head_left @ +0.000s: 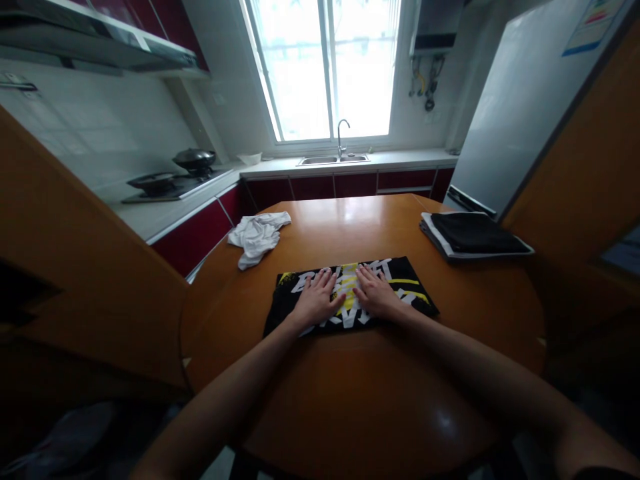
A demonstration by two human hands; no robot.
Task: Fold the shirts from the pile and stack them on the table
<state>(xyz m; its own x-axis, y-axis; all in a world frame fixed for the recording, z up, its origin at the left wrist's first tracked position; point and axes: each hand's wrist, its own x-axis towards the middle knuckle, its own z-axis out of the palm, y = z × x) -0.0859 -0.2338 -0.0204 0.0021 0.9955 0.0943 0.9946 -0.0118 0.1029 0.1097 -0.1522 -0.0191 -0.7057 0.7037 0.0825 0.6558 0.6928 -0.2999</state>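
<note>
A black T-shirt [345, 320] with white lettering and yellow patches lies folded into a flat rectangle on the wooden table [350, 393]. My left hand [319, 298] rests flat on the left-centre of its print, fingers stretched out and pointing away from me. Beside it, my right hand [376, 292] lies palm down on the right-centre of the print, its fingers also spread. Neither hand grips the cloth. Between the two thumbs a strip of yellow and white print shows. Parts of the lettering are hidden under the hands.
A crumpled white garment [257, 235] lies at the table's left edge. On the right sits a stack of folded clothes [475, 235], black on top. Beyond are a sink [323, 161], a stove [175, 190] with pans, and a fridge [525, 100].
</note>
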